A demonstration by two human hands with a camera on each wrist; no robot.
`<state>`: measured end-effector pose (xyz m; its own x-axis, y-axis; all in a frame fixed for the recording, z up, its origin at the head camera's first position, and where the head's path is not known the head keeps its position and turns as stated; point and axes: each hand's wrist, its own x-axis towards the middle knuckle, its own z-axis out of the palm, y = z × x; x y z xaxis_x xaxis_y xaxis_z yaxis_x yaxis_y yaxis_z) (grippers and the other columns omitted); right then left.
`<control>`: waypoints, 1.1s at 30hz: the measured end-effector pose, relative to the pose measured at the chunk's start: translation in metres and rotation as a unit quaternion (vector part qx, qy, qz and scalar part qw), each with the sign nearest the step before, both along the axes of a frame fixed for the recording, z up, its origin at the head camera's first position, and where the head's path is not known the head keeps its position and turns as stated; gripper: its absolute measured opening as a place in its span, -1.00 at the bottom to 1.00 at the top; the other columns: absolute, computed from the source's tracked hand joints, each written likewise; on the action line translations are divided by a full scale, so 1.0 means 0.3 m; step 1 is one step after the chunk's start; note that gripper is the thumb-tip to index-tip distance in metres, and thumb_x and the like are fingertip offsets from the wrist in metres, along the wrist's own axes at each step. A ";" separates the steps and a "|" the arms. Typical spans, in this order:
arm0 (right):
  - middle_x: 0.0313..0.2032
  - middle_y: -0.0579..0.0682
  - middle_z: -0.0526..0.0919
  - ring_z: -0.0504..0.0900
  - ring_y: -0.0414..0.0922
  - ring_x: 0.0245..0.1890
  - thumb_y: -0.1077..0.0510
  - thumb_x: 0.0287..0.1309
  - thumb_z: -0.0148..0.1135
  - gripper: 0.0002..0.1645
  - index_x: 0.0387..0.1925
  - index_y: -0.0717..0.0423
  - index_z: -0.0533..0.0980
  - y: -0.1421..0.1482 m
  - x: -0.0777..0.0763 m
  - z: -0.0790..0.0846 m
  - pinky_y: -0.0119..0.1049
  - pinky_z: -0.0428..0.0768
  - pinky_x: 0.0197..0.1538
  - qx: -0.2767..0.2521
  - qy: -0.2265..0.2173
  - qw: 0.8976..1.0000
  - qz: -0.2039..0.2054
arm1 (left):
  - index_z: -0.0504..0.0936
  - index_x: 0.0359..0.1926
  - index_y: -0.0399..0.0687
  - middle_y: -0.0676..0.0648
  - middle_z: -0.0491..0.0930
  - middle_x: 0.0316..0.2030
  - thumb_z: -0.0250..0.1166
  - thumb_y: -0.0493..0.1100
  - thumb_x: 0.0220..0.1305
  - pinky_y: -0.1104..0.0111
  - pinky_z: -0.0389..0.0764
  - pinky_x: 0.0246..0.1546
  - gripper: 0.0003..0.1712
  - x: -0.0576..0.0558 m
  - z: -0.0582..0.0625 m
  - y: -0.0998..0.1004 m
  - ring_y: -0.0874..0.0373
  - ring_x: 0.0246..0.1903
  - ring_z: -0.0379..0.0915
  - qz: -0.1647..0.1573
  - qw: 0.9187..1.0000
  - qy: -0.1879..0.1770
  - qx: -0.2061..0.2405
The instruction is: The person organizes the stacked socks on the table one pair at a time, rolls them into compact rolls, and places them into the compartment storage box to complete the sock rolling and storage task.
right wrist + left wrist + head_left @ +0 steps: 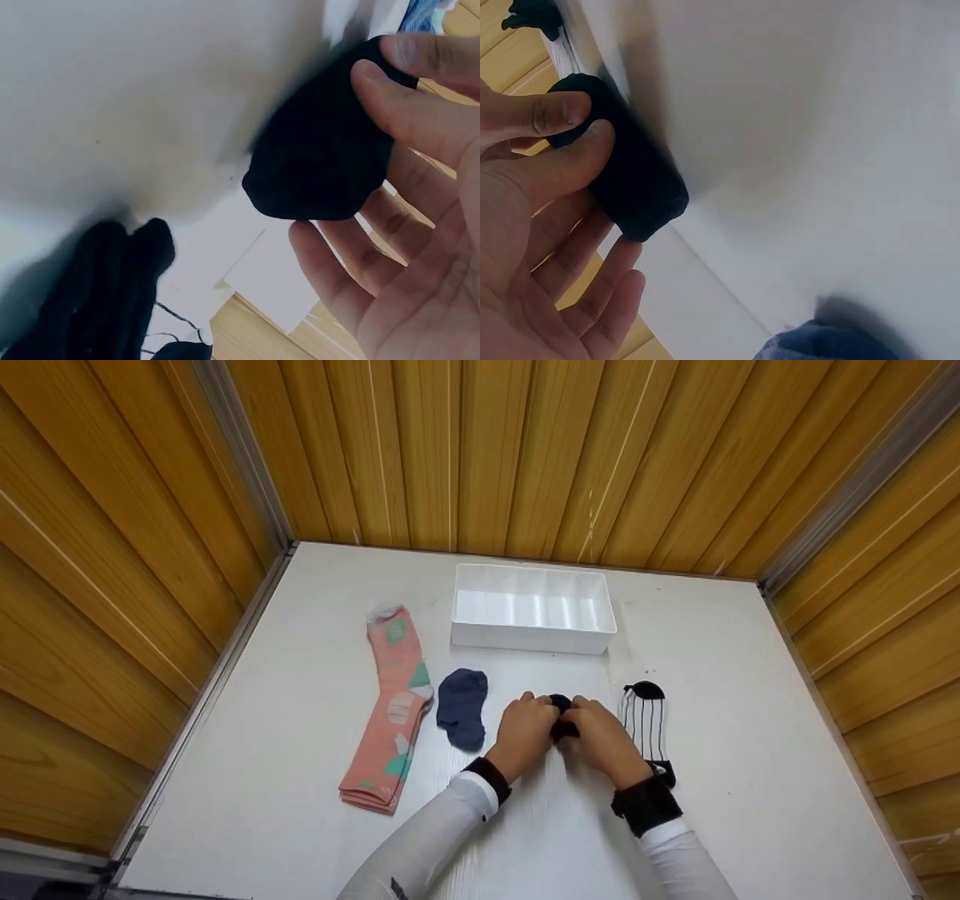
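A folded black sock is held between my two hands over the middle of the white table, in front of the organizer box. My left hand pinches its left side, thumb on top and the other fingers beneath, as the left wrist view shows of the black bundle. On the other side my right hand grips the sock with the thumb over it and fingertips under its lower edge. To the left lies a navy blue sock, and a white sock with black stripes is beside my right wrist.
A white box with several compartments stands at the back of the table. Long pink patterned socks lie at the left. Wood-look panels wall in the back and both sides.
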<state>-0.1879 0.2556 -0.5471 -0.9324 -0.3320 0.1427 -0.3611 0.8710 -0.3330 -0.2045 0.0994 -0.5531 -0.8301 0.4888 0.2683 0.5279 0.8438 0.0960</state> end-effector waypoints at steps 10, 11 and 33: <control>-0.26 0.02 0.59 0.55 0.09 -0.20 0.18 -0.15 0.64 -0.58 -0.20 0.10 0.65 0.014 0.026 -0.020 0.05 0.55 -0.13 0.028 0.039 0.998 -0.039 | 0.79 -0.31 0.10 0.07 0.76 -0.28 0.53 -0.09 0.05 0.27 0.67 -0.28 -0.86 -0.007 -0.002 0.016 0.07 -0.25 0.61 0.004 0.999 -0.042 0.025; -0.26 0.01 0.59 0.55 0.08 -0.21 0.19 -0.16 0.63 -0.59 -0.20 0.09 0.65 0.015 0.022 -0.023 0.04 0.56 -0.13 0.021 0.038 0.998 -0.041 | 0.79 -0.30 0.12 0.07 0.76 -0.28 0.53 -0.07 0.06 0.27 0.66 -0.25 -0.85 -0.008 0.002 0.016 0.08 -0.25 0.61 0.006 0.999 -0.041 0.019; -0.26 0.04 0.62 0.58 0.10 -0.19 0.25 -0.20 0.63 -0.59 -0.21 0.16 0.68 0.008 -0.006 -0.002 0.03 0.58 -0.10 0.002 0.032 0.999 -0.042 | 0.79 -0.21 0.23 0.13 0.74 -0.20 0.44 0.02 0.16 0.09 0.47 -0.01 -0.84 -0.038 0.003 0.014 0.09 -0.13 0.61 0.046 0.997 -0.054 -0.030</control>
<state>-0.1895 0.2580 -0.5476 -0.9461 -0.2538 0.2013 -0.3071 0.9007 -0.3073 -0.2159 0.1036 -0.5521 -0.8945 0.4218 0.1483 0.4376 0.8940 0.0963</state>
